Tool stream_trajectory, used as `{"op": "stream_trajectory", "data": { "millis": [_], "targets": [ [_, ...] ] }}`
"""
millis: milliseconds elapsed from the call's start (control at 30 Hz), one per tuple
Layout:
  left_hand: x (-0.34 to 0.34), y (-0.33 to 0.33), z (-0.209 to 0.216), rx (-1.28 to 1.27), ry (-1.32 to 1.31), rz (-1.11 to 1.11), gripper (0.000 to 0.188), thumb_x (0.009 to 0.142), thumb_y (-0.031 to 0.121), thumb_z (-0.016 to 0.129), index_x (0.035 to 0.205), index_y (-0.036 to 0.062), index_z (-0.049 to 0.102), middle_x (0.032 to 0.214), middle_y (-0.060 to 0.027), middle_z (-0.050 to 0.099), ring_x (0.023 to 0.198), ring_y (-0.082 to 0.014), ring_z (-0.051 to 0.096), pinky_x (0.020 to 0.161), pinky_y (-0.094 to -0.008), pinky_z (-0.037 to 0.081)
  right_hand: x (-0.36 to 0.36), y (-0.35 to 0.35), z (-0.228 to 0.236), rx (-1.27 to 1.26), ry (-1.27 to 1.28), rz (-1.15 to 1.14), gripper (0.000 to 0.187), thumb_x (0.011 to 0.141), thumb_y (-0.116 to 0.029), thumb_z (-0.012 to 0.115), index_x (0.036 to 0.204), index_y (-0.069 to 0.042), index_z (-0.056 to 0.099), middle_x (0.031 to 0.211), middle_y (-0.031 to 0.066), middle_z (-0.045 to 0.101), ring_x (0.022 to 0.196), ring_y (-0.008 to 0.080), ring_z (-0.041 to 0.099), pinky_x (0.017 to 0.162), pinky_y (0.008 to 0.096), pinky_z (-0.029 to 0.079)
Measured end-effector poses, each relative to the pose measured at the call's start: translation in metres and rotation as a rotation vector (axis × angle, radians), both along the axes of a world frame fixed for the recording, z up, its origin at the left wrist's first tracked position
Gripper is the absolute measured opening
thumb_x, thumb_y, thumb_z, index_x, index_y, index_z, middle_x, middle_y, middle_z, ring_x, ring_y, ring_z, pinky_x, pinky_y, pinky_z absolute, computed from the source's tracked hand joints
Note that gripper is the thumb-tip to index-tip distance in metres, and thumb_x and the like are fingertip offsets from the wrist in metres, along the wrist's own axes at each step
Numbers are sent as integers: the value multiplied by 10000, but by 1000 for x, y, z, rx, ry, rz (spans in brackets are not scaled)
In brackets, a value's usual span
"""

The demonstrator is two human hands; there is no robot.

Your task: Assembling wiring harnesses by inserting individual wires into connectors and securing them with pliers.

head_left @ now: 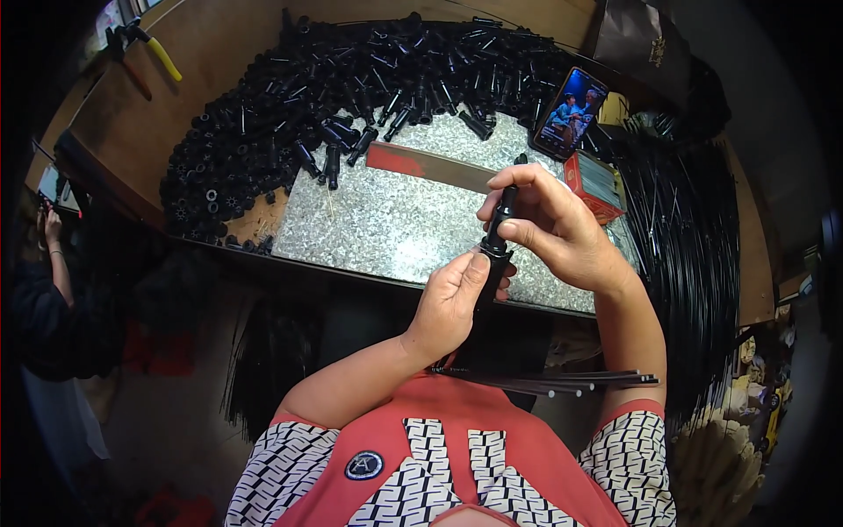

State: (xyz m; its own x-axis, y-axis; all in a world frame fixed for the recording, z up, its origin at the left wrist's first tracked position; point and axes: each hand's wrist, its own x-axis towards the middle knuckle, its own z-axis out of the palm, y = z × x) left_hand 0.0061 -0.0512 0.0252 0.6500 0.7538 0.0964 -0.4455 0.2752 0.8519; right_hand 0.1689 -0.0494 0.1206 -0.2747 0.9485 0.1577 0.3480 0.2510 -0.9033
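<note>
In front of my chest, over the front edge of the speckled stone slab (369, 228), I hold a slim black tubular plastic part (502, 213) upright and slightly tilted. My left hand (450, 303) is closed round its lower end, thumb on top. My right hand (558, 224) pinches its upper section between thumb and fingers; a narrow tip sticks up past the fingers. Just behind my right fingers, a flat metal strip (430, 167) with a red-painted end lies on the slab. Several thin black rods (562, 379) with pale ends lie across my front, below my hands.
A big heap of black tubular parts (386, 70) covers the back, with short black caps (211, 167) at left. A phone (571, 114) leans by a red box (597, 186). Long black rods (676, 237) lie at right. Pliers (158, 57) hang left; another person's hand (53, 227) shows far left.
</note>
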Motion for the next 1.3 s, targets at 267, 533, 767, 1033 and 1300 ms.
{"op": "stream_trajectory", "data": {
  "millis": [267,533,767,1033,1300],
  "targets": [
    [1,2,-3,-2,1,35,418,1035,324,358,1132,-31,558,971,-53,612,839,-90,566,776,-254,490,-4,-3,-6,-140,214,-171,421,857,-78,678,1227,-34,481,1056,94,618,985,134,595,834,264,495],
    [-1,7,-11,13,-41,-45,396,1039,304,350,1163,-14,550,961,-48,616,855,-80,574,771,-239,482,1,-20,-19,42,-293,-166,559,743,-133,780,1237,-8,550,1070,95,633,1005,182,589,870,320,465],
    [2,6,-9,-79,-77,-46,372,1040,290,355,1153,-5,550,928,-32,608,807,-75,573,750,-230,476,3,-21,-19,-16,-247,-102,315,759,-153,762,1002,-9,623,935,81,611,874,186,568,818,320,461],
    [5,9,-10,-3,-60,-72,402,1029,291,374,1242,-30,489,1021,-91,607,844,-146,604,777,-289,502,11,-13,-10,-68,-298,-56,283,754,-179,770,917,-23,600,862,57,612,824,168,579,754,318,467],
    [5,10,-6,-45,-51,-55,392,1035,300,366,1200,-18,526,928,-53,598,812,-110,564,766,-258,471,11,-12,-22,-43,-178,-73,265,724,-116,771,906,-5,613,806,74,611,775,159,591,711,309,473]
  ]
}}
